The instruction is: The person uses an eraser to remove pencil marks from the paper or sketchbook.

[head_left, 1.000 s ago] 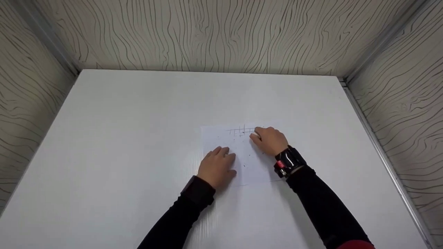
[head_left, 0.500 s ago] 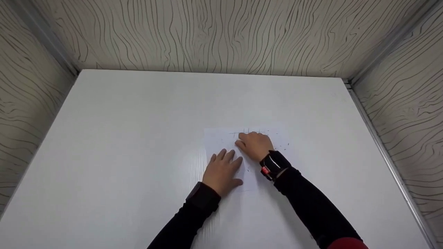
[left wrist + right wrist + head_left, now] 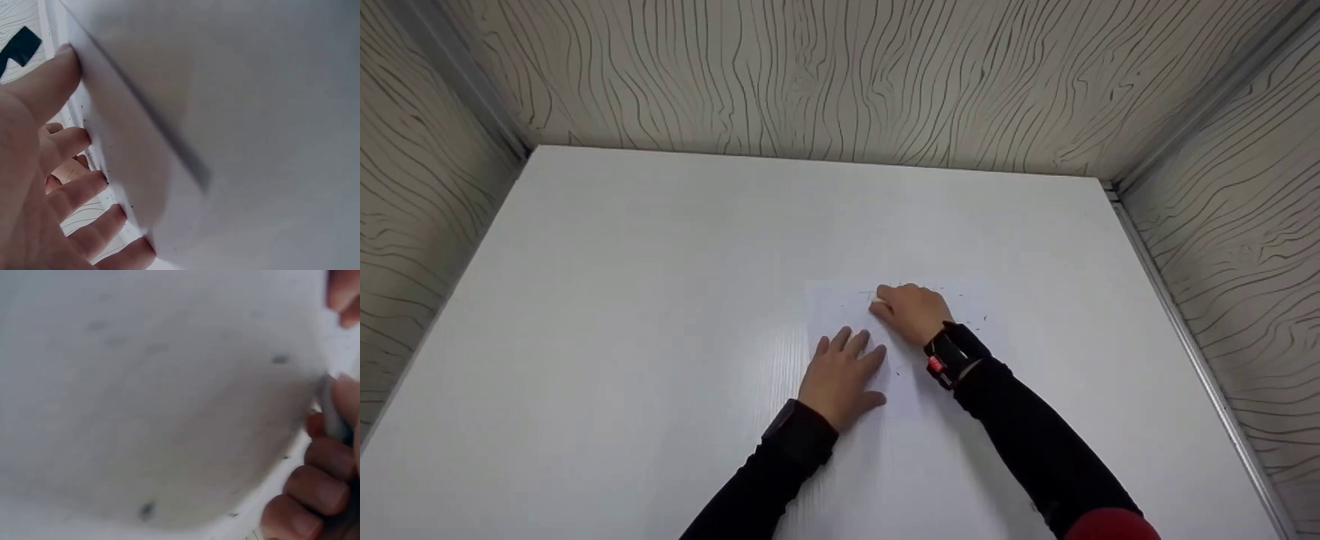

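Left hand (image 3: 842,377) flat, fingers spread, pinning paper (image 3: 840,307) to bench (image 3: 660,300). Right hand (image 3: 913,311) curled, probably rubbing eraser; few pencil marks left beside fingers.

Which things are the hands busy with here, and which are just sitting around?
Busy with:
- sheet of paper, with faint pencil marks
- left hand, pressed flat on the paper
- right hand, fingers curled round a small object on the marks; what it is cannot be told

Just there:
- white table
- wood-grain walls
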`<state>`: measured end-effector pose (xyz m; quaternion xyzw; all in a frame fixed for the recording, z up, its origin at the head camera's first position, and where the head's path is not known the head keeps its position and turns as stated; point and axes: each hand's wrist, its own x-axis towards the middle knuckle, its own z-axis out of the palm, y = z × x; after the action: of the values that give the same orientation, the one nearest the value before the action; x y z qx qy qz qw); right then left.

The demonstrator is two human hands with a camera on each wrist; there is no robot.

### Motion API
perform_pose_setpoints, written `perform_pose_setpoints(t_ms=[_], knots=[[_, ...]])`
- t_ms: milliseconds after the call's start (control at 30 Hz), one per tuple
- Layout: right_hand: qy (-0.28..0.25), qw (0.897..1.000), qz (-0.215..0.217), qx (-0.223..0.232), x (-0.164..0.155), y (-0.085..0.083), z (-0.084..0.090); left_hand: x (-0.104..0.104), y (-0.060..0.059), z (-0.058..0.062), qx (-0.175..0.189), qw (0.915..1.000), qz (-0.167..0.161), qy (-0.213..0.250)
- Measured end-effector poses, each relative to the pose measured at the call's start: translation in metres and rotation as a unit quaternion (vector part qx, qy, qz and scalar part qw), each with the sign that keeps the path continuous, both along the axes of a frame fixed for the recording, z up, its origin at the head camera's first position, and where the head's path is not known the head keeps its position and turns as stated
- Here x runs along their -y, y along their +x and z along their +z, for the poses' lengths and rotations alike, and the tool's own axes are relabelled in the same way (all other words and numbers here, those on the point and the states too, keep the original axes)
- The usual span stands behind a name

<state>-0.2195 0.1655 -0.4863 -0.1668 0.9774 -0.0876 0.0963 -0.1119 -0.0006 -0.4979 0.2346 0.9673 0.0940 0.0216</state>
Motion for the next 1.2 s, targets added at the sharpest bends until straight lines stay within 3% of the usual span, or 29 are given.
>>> perform_pose_setpoints(t_ms=[200,400,467,667,933,1200], knots=[[0.009,0.999,-0.033,-0.043,-0.001,-0.011,0.005,-0.001,0.0,0.0,-0.008,1.0,0.001,-0.002],[0.009,0.999,0.035,0.007,-0.002,-0.004,0.007,0.001,0.004,0.002,-0.008,1.0,0.002,-0.002],[0.003,0.999,0.042,-0.002,-0.001,-0.005,0.007,0.001,0.004,0.003,-0.011,0.9999,0.004,-0.002],[0.006,0.999,-0.01,-0.045,-0.001,-0.017,0.008,0.0,0.004,0.003,-0.015,0.9999,0.004,0.008],[-0.011,0.999,0.028,-0.017,0.002,-0.009,0.001,0.0,0.005,0.001,-0.028,0.9996,0.005,-0.006],[-0.004,0.999,-0.027,-0.043,0.005,-0.019,0.002,-0.003,0.005,-0.004,-0.01,0.9999,0.002,0.012]])
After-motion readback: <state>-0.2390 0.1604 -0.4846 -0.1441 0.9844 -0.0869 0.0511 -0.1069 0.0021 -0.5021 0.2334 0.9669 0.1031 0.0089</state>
